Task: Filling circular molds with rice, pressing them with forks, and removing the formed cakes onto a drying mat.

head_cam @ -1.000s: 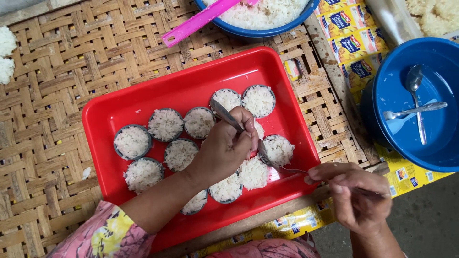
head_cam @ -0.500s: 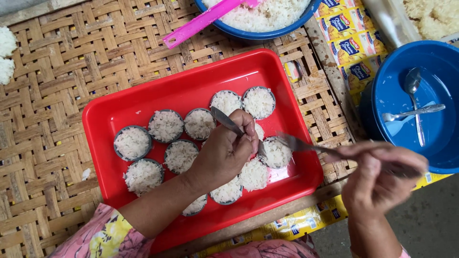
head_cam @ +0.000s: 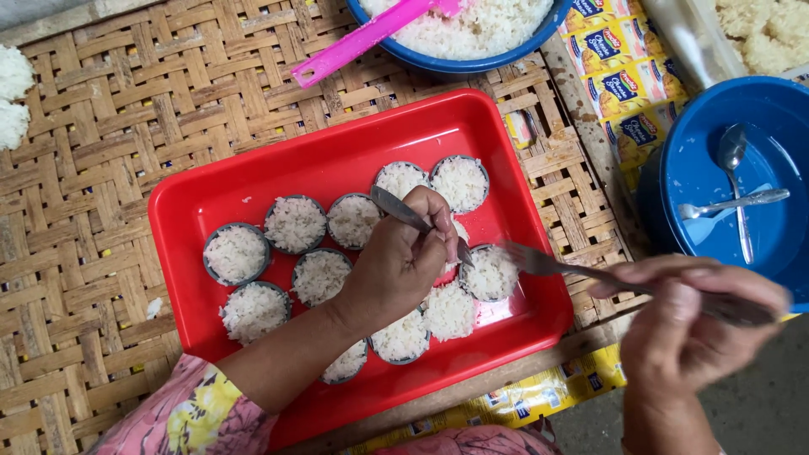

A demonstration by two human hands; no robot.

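A red plastic tray [head_cam: 253, 181] on a woven mat holds several small round cups packed with white rice [head_cam: 295, 223]. My left hand [head_cam: 404, 265] rests over the middle of the tray, shut on a metal spoon [head_cam: 394, 207] whose handle sticks out toward the upper left. It covers part of one cup. My right hand [head_cam: 691, 324], blurred, is off the tray's right side and grips a metal fork [head_cam: 556, 265]. The fork's tines reach over the tray rim to a rice cup [head_cam: 490, 276] at the right.
A blue bowl of rice [head_cam: 472, 38] with a pink paddle [head_cam: 362, 38] stands behind the tray. At the right is a blue basin [head_cam: 716, 194] holding metal spoons [head_cam: 742, 202], with yellow and blue packets [head_cam: 624, 84] under and beside it. White lumps [head_cam: 13, 93] lie far left on the mat [head_cam: 84, 211].
My right hand has moved right and slightly up with the fork, and its tines now sit a little higher by the right-hand cup. My left hand has hardly moved.
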